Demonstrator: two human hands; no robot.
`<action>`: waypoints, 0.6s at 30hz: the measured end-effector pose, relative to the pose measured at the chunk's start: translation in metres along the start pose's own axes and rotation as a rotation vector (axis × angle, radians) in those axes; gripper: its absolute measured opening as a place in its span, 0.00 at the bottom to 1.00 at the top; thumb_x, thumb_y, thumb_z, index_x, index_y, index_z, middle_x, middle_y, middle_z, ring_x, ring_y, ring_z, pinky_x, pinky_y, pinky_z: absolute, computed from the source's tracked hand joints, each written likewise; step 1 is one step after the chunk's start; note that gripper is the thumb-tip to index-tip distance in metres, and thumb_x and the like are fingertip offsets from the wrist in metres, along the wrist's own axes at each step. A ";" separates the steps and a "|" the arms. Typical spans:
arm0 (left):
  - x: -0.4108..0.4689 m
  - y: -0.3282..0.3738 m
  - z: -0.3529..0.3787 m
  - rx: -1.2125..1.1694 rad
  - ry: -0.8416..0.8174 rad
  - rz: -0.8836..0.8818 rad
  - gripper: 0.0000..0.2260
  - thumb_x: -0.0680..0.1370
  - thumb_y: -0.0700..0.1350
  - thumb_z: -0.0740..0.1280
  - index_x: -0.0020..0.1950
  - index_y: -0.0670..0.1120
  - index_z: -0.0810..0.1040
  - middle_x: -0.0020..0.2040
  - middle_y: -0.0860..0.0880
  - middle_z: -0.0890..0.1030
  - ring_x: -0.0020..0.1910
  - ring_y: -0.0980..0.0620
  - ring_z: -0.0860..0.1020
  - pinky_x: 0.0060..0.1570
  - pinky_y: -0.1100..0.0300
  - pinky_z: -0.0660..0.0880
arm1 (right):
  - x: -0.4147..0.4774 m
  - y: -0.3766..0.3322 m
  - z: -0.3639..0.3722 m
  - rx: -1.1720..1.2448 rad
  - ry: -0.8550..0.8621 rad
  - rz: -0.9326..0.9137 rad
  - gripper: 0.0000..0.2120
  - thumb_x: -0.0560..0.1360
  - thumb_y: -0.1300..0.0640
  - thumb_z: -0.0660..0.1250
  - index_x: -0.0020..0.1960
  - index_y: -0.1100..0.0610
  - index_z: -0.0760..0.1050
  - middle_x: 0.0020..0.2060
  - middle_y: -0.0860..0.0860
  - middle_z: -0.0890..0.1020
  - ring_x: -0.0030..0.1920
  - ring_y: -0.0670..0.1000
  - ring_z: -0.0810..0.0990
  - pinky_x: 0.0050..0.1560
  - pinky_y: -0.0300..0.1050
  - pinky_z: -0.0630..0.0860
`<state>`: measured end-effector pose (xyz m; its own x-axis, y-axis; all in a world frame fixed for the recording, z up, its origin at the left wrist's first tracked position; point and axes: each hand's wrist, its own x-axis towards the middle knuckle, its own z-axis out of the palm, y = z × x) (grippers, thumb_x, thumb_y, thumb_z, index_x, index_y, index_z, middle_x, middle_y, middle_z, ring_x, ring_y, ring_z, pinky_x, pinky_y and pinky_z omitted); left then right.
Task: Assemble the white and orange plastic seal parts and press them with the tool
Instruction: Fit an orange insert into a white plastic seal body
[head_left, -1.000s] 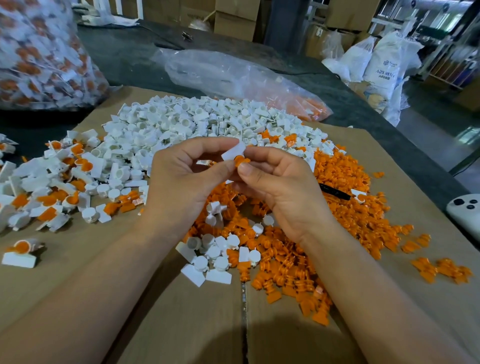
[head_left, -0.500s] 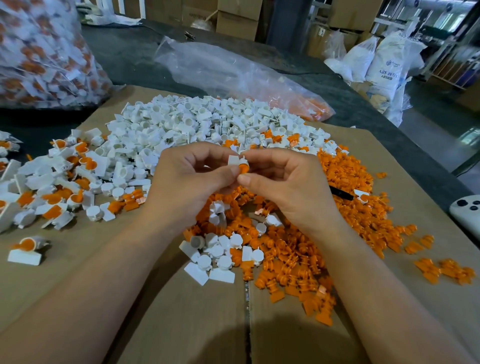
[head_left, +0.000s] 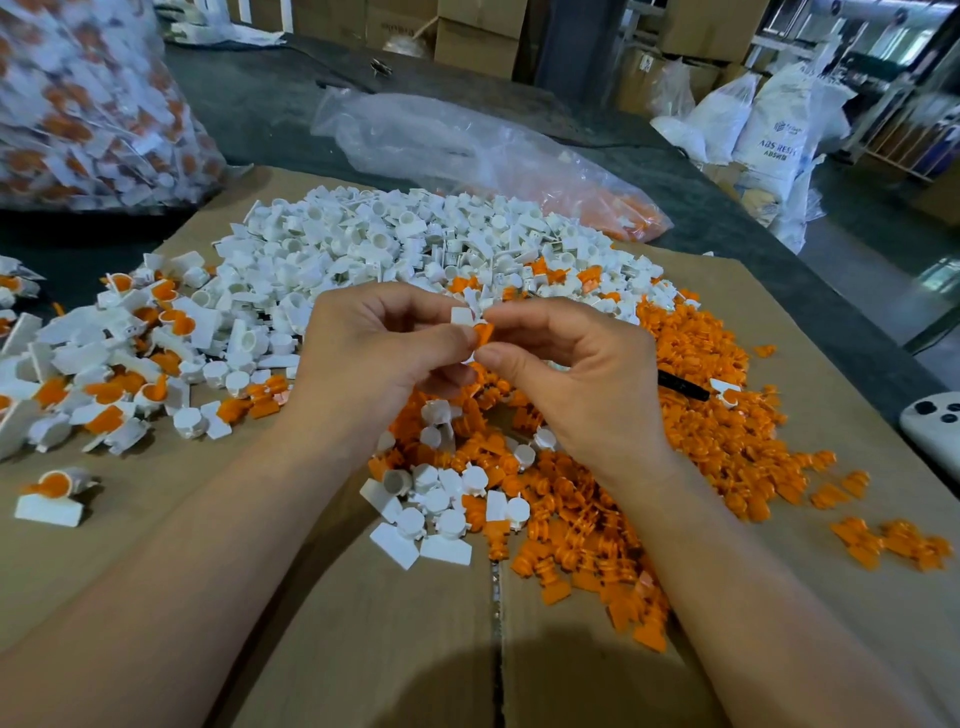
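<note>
My left hand (head_left: 379, 364) pinches a white seal part (head_left: 461, 317) between thumb and fingers. My right hand (head_left: 576, 374) pinches an orange seal part (head_left: 483, 332) that sits against the white one. Both hands meet above the middle of the cardboard sheet (head_left: 363, 649). Behind them lies a heap of white parts (head_left: 395, 244). A heap of orange parts (head_left: 717, 415) spreads to the right and under my right wrist. A black tool (head_left: 683, 387) lies on the orange heap, partly hidden by my right hand.
Assembled white-and-orange seals (head_left: 119, 374) lie in a pile at the left. A full bag of seals (head_left: 88, 104) stands at the back left, and a clear plastic bag (head_left: 467, 145) lies behind the heaps. A white device (head_left: 935, 426) rests at the right edge.
Both hands have stayed together over the heaps. The white part has turned between my fingers and the orange part now sits lower against it.
</note>
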<state>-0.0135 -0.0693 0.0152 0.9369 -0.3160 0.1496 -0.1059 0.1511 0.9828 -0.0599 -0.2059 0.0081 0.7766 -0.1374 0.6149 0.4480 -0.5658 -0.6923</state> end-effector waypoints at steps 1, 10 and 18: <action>0.000 0.000 0.000 -0.003 0.000 -0.008 0.06 0.70 0.32 0.71 0.37 0.43 0.81 0.27 0.47 0.81 0.24 0.53 0.79 0.26 0.65 0.76 | 0.000 0.001 0.001 -0.006 0.007 -0.008 0.15 0.67 0.63 0.72 0.53 0.53 0.76 0.41 0.43 0.80 0.42 0.42 0.81 0.46 0.35 0.78; 0.001 -0.001 -0.003 -0.117 -0.075 -0.056 0.03 0.60 0.39 0.71 0.31 0.45 0.83 0.28 0.45 0.81 0.26 0.51 0.80 0.27 0.64 0.77 | 0.002 0.007 -0.002 -0.056 0.017 -0.076 0.15 0.68 0.66 0.70 0.54 0.66 0.76 0.46 0.46 0.78 0.50 0.37 0.76 0.49 0.28 0.73; -0.001 0.000 -0.001 -0.043 -0.048 -0.032 0.08 0.68 0.31 0.70 0.34 0.44 0.81 0.26 0.46 0.80 0.24 0.52 0.79 0.26 0.65 0.76 | 0.002 0.006 -0.003 -0.099 -0.013 -0.119 0.13 0.67 0.66 0.70 0.51 0.68 0.78 0.44 0.47 0.78 0.48 0.42 0.78 0.50 0.31 0.76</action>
<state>-0.0143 -0.0675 0.0149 0.9224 -0.3658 0.1239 -0.0607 0.1797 0.9818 -0.0566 -0.2118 0.0065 0.7263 -0.0545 0.6852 0.4921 -0.6547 -0.5738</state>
